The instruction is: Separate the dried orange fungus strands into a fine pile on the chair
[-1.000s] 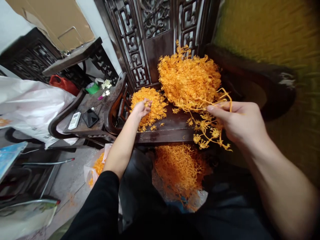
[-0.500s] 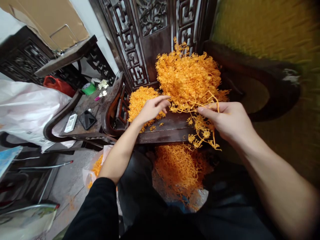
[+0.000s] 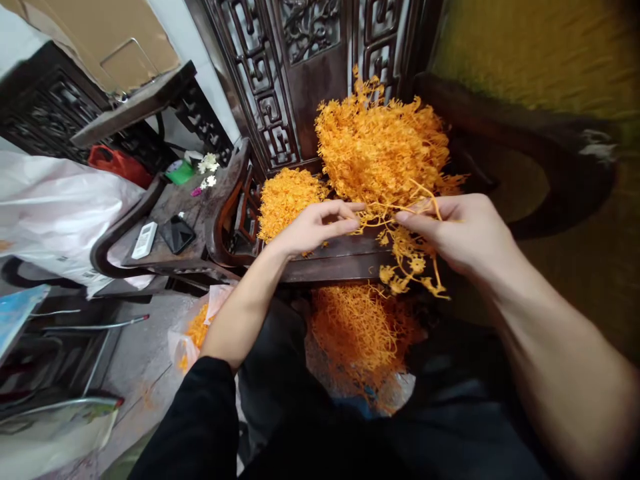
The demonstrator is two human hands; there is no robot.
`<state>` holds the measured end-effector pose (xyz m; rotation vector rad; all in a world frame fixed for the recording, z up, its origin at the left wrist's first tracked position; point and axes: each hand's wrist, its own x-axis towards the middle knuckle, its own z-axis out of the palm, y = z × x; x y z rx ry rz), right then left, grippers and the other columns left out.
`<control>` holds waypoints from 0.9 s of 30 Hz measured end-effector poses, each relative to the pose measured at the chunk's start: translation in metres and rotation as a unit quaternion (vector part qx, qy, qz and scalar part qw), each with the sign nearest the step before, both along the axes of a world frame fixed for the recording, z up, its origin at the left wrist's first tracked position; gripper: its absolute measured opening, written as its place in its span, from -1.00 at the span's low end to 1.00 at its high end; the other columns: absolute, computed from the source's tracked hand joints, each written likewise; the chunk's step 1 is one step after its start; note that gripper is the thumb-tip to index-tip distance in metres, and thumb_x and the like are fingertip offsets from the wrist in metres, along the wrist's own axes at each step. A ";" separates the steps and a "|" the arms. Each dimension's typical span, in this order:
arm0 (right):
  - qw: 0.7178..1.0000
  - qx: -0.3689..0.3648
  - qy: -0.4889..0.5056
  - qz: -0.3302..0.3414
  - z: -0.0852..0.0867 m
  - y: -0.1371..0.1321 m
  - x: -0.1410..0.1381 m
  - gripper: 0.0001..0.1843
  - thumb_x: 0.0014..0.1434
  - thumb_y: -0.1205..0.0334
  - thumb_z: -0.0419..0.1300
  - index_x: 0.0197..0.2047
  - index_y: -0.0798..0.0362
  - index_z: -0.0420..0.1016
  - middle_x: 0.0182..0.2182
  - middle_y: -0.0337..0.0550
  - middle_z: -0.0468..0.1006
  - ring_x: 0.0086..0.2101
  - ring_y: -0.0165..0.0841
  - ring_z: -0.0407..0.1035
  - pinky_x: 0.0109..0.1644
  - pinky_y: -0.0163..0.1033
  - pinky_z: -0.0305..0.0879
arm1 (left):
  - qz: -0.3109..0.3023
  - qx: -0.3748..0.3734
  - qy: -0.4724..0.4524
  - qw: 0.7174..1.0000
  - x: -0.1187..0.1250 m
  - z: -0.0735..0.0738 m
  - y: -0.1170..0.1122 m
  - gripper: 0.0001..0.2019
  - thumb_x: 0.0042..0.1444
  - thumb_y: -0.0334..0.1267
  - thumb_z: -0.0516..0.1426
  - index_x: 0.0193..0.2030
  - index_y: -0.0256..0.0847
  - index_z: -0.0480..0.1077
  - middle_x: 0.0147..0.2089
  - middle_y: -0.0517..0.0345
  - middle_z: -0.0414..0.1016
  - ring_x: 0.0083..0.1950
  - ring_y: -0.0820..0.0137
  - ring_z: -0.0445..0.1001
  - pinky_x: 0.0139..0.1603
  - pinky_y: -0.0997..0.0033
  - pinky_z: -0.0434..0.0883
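Note:
My right hand (image 3: 463, 230) pinches a branched orange plastic sprig (image 3: 407, 257) between thumb and bent fingers. Thin stems loop above that hand, and small flower-shaped pieces hang below it. At the sprig's left end, my left hand (image 3: 320, 225) closes thumb and forefinger on a tip; the exact piece between them is too small to make out. Just behind both hands rises a big heap of orange sprigs (image 3: 383, 150) on the dark wooden seat (image 3: 330, 263). A smaller pile of loose orange pieces (image 3: 290, 200) lies left of it, partly behind my left hand.
Below the seat edge, between my legs, sits a tangle of bare orange stems (image 3: 357, 327). A plastic bag with orange pieces (image 3: 197, 330) stands on the floor at left. On the side table are a white remote (image 3: 145, 240), a black object (image 3: 177, 235) and green tape (image 3: 179, 172).
My left hand has moved right, from beside the heap to the sprig's left end, and its fingers have closed there. My right hand keeps its hold on the sprig.

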<state>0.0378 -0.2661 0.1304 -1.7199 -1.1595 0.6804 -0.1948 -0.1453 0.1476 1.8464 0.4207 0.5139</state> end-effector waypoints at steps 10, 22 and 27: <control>0.986 -0.078 -0.149 -0.009 0.013 -0.001 -0.019 -0.59 0.15 0.14 0.40 -0.60 0.16 0.42 -0.70 -0.37 0.08 -0.58 -0.57 -0.03 -0.42 -0.26 -0.12 | 0.008 0.012 0.026 1.000 0.017 -0.011 -0.007 -0.67 0.14 0.02 0.38 -0.24 -0.24 0.59 -0.15 0.11 0.64 -0.07 0.35 0.57 0.03 0.25 0.45; 0.974 -0.065 -0.217 0.005 0.015 -0.003 -0.027 -0.63 0.22 0.18 0.39 -0.53 0.18 0.46 -0.66 -0.39 -0.01 -0.53 -0.57 -0.10 -0.36 -0.25 -0.13 | 0.122 0.056 0.099 0.986 0.024 -0.032 0.007 -0.84 0.20 -0.36 0.30 -0.39 -0.36 0.51 -0.16 0.14 0.58 0.02 0.22 0.60 -0.03 0.17 0.50; 0.967 -0.096 -0.237 0.007 0.014 -0.002 -0.027 -0.67 0.24 0.19 0.41 -0.48 0.20 0.55 -0.68 -0.38 0.01 -0.53 -0.54 -0.11 -0.31 -0.22 -0.06 | 0.168 0.011 0.109 0.980 0.020 -0.043 0.014 -0.88 0.28 -0.39 0.22 -0.30 -0.37 0.48 -0.19 0.14 0.54 -0.03 0.25 0.60 -0.10 0.27 0.48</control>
